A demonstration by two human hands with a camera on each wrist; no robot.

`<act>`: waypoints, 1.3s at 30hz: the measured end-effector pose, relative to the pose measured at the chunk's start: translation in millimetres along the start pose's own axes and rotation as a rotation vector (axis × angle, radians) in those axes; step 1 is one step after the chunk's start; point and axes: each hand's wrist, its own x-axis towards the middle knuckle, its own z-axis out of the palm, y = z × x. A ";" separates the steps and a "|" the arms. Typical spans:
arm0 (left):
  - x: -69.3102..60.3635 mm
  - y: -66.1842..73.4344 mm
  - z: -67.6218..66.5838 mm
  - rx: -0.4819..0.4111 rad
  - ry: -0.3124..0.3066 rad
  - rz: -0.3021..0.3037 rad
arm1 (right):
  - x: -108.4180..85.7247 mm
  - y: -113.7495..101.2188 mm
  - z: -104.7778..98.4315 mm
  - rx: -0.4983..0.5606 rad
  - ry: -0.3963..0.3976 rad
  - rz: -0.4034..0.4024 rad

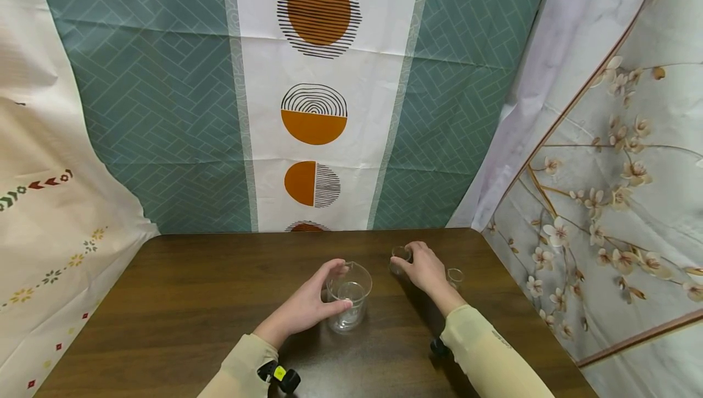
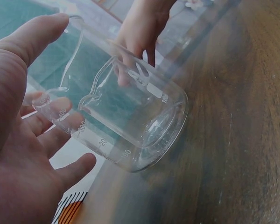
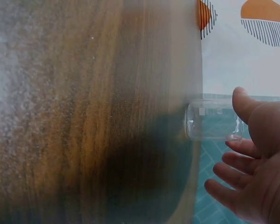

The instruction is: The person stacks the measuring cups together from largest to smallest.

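Observation:
My left hand (image 1: 307, 305) grips a large clear glass beaker (image 1: 358, 311) near its rim, thumb on the near side. Inside it sits a smaller glass beaker (image 2: 126, 109) with a pouring lip; printed volume marks show on the glass in the left wrist view. Farther back and to the right, my right hand (image 1: 427, 268) pinches a small glass beaker (image 3: 214, 119) between thumb and index finger near its rim, the other fingers spread. Another small glass beaker (image 1: 455, 277) stands just right of that hand, partly hidden behind the wrist.
All the glassware is on a dark brown wooden table (image 1: 181, 300). A green and white patterned cloth (image 1: 313, 68) hangs behind its far edge. Flowered curtain fabric (image 1: 604, 215) borders the right side, and a cream cloth (image 1: 55, 215) the left.

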 end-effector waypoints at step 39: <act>-0.2 -1.1 -1.4 -0.009 -0.016 0.016 | -29.8 -23.5 -23.6 0.049 0.021 -0.111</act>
